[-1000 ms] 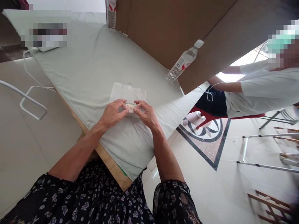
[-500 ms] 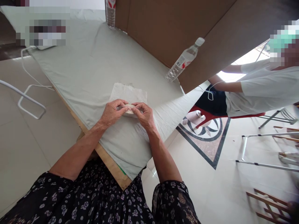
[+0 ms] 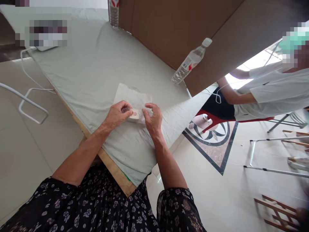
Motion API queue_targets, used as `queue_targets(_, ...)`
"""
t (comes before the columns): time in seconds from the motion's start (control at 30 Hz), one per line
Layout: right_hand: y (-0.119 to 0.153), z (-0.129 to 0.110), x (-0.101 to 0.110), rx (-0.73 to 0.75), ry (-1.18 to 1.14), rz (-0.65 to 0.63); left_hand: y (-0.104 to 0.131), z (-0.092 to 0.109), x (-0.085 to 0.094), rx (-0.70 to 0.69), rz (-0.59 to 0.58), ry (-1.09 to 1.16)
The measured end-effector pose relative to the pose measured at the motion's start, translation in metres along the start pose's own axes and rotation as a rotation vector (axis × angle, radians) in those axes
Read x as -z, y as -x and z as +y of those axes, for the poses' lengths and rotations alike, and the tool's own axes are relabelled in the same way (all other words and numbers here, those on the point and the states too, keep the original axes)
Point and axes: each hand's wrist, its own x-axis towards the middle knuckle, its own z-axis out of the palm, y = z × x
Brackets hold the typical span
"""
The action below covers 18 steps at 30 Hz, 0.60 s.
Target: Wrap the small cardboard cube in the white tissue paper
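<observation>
A small pale block (image 3: 134,114) with a reddish mark on its top lies low on the table in front of me. My left hand (image 3: 118,113) grips its left end between thumb and fingers. Just to the right of the block, my right hand (image 3: 154,119) is open, its thumb and forefinger apart. Under and behind both hands lies a thin whitish sheet (image 3: 130,94), crumpled at its edges. Some clear, shiny film shows beside the right thumb, but I cannot tell whether the thumb touches it.
A cloth-covered table (image 3: 84,74) bears a leaning water bottle (image 3: 189,62) against a large brown cardboard box (image 3: 164,29). Another bottle (image 3: 114,14) stands at the back. A person in a white shirt (image 3: 272,93) sits at the right. A white cable (image 3: 25,69) hangs at the left.
My right hand has let go of the block and moved slightly right, its fingers parting. The block's marked top is now uncovered. My left hand stays on the block.
</observation>
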Motion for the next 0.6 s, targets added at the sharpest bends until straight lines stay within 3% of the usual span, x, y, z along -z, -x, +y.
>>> queue_targets(0.07, 0.006, -0.009, 0.008, 0.103, 0.173, 0.055, -0.001, 0.0, 0.0, -0.009, -0.013, -0.002)
queue_targets(0.1, 0.01, -0.014, 0.012, 0.16, 0.233, 0.023, -0.002, -0.001, 0.0, -0.017, -0.016, -0.012)
queue_targets(0.23, 0.024, -0.029, 0.012, 0.37, 0.347, -0.257, -0.001, -0.002, 0.003, -0.033, -0.031, -0.065)
queue_targets(0.33, 0.027, -0.032, 0.007, 0.371, 0.424, -0.343, 0.002, -0.004, 0.012, -0.03, -0.026, -0.097)
queue_targets(0.6, 0.011, -0.041, 0.001, 0.403, 0.62, -0.417, 0.002, -0.014, 0.03, 0.039, 0.09, -0.292)
